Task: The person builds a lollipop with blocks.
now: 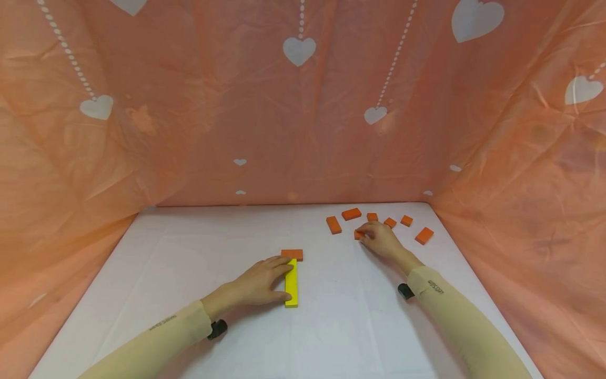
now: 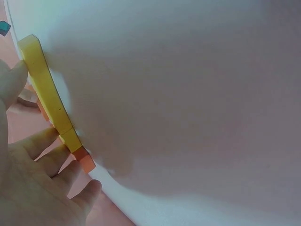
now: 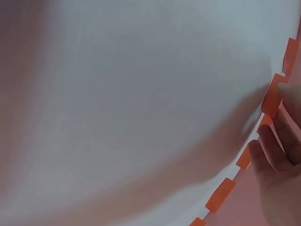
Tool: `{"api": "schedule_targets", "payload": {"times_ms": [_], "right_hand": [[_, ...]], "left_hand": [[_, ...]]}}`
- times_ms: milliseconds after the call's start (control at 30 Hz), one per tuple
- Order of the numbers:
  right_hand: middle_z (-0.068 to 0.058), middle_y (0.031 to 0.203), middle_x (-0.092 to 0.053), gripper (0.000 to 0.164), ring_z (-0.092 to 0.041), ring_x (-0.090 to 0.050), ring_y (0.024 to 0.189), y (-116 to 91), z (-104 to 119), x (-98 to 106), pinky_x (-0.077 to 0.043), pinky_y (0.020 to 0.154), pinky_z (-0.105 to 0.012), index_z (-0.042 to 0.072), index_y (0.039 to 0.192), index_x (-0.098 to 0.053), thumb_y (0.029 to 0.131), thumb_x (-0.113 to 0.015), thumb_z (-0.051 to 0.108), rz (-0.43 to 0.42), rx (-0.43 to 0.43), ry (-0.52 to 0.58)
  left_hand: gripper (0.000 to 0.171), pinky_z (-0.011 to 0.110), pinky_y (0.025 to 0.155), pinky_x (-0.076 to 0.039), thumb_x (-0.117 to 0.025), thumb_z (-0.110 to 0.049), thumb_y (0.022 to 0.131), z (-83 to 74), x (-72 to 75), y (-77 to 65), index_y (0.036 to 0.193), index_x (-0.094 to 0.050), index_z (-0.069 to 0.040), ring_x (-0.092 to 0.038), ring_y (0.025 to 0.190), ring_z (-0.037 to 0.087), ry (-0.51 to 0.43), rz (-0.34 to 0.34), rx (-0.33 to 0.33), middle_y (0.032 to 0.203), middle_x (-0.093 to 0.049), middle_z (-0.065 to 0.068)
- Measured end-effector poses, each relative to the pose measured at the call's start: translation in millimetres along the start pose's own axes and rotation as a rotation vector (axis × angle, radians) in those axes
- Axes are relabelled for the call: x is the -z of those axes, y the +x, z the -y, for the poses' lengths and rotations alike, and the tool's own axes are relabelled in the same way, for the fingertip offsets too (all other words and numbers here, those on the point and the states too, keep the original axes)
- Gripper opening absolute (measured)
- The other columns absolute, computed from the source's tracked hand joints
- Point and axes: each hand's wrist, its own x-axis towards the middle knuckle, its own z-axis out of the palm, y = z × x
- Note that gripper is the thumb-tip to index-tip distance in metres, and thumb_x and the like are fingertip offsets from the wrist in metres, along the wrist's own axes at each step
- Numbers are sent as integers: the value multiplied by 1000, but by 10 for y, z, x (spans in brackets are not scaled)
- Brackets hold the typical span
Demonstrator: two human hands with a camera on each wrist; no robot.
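My left hand point(image 1: 259, 281) lies against a long yellow block point(image 1: 291, 289), thumb near its closer end and fingertips toward its far end. In the left wrist view, a seam shows across the yellow block point(image 2: 49, 89) near the fingers. An orange block point(image 1: 295, 253) lies crosswise at the yellow block's far end. Farther back on the right, my right hand point(image 1: 382, 242) pinches a small orange block point(image 1: 358, 235) between thumb and fingers. The right wrist view shows the thumb on this orange block point(image 3: 273, 96); whether it is lifted off the table I cannot tell.
Several loose orange blocks surround the right hand, among them one to its left point(image 1: 333, 225), one behind point(image 1: 351, 214) and one to its right point(image 1: 424, 236). The white table point(image 1: 189, 237) is enclosed by orange curtains point(image 1: 265, 131) with white hearts.
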Motion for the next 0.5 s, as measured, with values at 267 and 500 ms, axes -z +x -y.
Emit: {"api": "schedule_targets", "payload": {"times_ms": [267, 500], "right_hand": [[-25, 126, -66, 27, -46, -62, 121, 8, -11, -15, -50, 104, -60, -4, 121, -74, 94, -71, 0, -28, 31, -7], [-20, 122, -71, 29, -42, -64, 118, 46, 132, -12, -51, 103, -59, -1, 120, -75, 93, -77, 8, -86, 55, 40]], "left_hand": [[74, 55, 121, -33, -74, -47, 92, 6, -13, 4, 151, -53, -8, -36, 151, 35, 6, 2, 10, 163, -43, 11], [77, 55, 122, -32, -74, -50, 93, -1, -10, 3, 154, -50, -11, -34, 153, 33, 10, 19, 30, 165, -40, 7]]}}
